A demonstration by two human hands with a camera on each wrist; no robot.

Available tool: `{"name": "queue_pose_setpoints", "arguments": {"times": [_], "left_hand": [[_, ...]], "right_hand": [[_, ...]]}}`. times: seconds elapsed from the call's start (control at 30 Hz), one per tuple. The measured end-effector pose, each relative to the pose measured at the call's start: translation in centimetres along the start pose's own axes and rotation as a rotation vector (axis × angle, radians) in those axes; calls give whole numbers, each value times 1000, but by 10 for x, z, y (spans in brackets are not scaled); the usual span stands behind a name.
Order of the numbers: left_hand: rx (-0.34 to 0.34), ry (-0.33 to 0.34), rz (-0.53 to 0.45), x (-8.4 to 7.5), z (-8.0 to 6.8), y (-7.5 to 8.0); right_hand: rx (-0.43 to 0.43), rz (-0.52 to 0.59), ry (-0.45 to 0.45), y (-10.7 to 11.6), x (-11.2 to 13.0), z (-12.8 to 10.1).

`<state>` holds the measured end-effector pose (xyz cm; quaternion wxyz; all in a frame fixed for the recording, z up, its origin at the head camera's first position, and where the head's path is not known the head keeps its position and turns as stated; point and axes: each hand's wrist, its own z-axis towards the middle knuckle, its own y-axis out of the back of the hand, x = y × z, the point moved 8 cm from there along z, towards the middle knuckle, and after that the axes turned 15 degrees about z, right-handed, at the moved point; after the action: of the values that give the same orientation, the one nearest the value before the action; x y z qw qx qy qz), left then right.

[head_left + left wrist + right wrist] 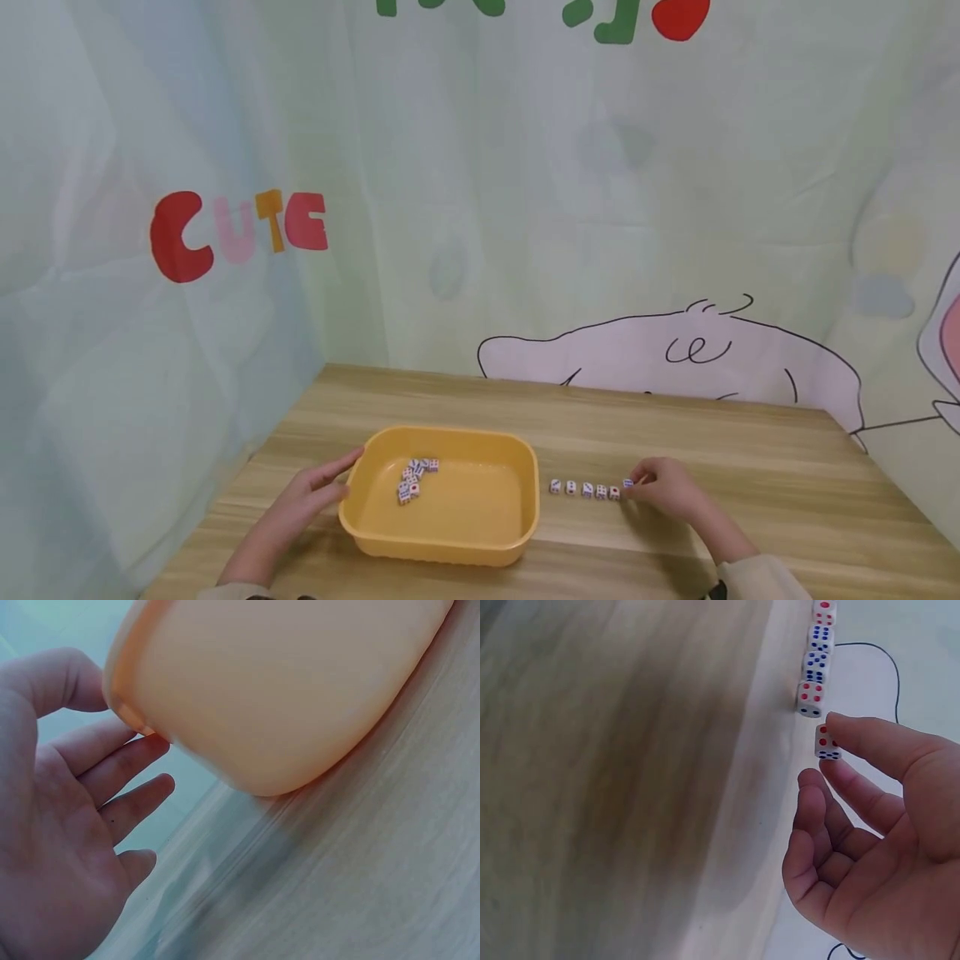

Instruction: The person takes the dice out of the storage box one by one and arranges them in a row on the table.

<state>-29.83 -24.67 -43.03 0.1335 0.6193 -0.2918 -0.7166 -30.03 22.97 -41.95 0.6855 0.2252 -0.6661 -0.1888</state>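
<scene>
Right hand (pixel 670 490) pinches a die (pixel 826 742) at the row's (pixel 584 488) end to extend the line, left hand (pixel 303 500), fingers straight, steadies the tray (pixel 450 546) holding spare dice (pixel 413 479).

One yellow plastic tray (pixel 450 546) stands on one wooden table (pixel 750 450). Six white dice form a row (pixel 590 488) on the table to the right of the tray, counting the die (pixel 826 742) at the right end that sits at the fingertips of the right hand (pixel 671 490). More dice lie in a small cluster (pixel 413 479) inside the tray; they overlap and are too small to count exactly, though there are roughly eight. Two hands are in view, the left hand (pixel 309 493) and the right.
</scene>
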Motion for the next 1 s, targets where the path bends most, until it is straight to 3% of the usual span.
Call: {"name": "queue_pose_setpoints", "arguments": {"times": [0.2, 0.4, 0.63, 1.0], "left_hand": [[-3, -9, 35, -1, 1, 1], [4, 17, -19, 0, 0, 0], [21, -13, -30, -3, 0, 0], [21, -41, -6, -2, 1, 1]], "right_hand": [[14, 25, -18, -2, -4, -2], [50, 52, 15, -4, -5, -2], [77, 40, 55, -6, -4, -2], [43, 0, -29, -2, 2, 1]]}}
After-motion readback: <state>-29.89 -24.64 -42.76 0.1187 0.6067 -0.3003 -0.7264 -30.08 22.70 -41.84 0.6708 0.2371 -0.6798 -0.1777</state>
